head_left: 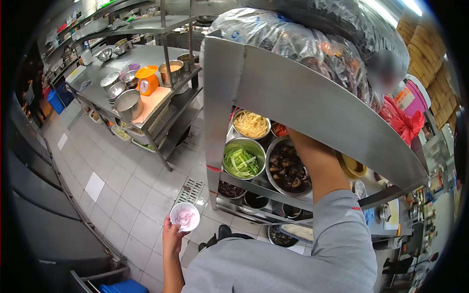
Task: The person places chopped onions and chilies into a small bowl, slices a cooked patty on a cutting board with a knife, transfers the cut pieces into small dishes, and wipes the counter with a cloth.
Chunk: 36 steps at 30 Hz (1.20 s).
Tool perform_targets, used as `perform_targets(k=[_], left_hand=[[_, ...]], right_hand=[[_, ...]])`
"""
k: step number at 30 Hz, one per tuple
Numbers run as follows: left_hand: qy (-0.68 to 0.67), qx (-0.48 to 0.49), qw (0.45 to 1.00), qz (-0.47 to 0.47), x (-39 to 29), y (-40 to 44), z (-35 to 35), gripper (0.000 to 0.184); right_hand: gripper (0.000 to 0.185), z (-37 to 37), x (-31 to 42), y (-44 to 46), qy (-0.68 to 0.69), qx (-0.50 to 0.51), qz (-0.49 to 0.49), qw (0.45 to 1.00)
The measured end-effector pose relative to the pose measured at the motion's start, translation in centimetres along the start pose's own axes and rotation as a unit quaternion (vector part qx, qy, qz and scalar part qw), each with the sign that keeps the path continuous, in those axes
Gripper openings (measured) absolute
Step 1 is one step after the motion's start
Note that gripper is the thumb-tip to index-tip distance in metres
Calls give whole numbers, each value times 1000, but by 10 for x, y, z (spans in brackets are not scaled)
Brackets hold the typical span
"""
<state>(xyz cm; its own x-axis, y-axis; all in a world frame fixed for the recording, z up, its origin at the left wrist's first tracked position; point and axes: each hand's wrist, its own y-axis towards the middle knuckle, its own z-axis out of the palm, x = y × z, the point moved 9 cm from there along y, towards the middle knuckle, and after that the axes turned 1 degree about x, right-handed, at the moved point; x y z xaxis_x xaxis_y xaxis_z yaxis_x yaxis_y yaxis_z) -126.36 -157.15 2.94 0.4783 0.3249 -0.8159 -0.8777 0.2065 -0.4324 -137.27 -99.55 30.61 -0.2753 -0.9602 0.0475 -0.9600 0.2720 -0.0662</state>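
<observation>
My left hand (172,236) holds a small white bowl (195,218) with pale pink pieces (184,218) in it, low over the tiled floor. My right forearm reaches under the steel shelf panel (303,83), and the right hand is hidden behind that panel. Around the forearm stand a metal bowl of dark mushroom-like pieces (288,168), a bowl of cut green vegetables (241,162), a bowl of pale yellow strips (251,124) and a partly covered one with red pieces (279,130). A yellow container (355,167) is right of the forearm.
Plastic bags (312,44) lie atop the shelf, beside a red bag (399,118). Left, a steel table (97,73) holds an orange scale (147,81) and metal pots (129,105). A floor drain (190,189) lies near my feet.
</observation>
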Motion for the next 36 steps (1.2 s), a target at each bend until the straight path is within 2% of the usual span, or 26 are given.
perform_targets(k=[12,18,22,25,28,30,32,36], left_hand=[[-27,54,998,-8,-15,-5,36,57],[-7,107,994,-5,-40,-4,70,57],[19,149,989,-13,-53,2,91,53],[52,197,978,-34,-71,-3,117,53],[60,237,968,-48,-75,-7,138,52],[61,261,962,-57,-76,-11,147,52],[60,282,955,-72,-74,-14,154,52],[81,290,951,-76,-70,-19,158,52]], right_hand=[[16,-18,45,25,30,45,-49,997],[16,-42,106,25,130,84,-119,981],[16,-68,161,-9,283,168,-170,929],[15,-65,197,-58,399,254,-220,853],[11,-44,238,-123,345,327,-219,852],[10,-33,277,-160,261,323,-327,849],[17,-17,309,-185,163,256,-421,855],[24,12,323,-204,134,185,-425,876]])
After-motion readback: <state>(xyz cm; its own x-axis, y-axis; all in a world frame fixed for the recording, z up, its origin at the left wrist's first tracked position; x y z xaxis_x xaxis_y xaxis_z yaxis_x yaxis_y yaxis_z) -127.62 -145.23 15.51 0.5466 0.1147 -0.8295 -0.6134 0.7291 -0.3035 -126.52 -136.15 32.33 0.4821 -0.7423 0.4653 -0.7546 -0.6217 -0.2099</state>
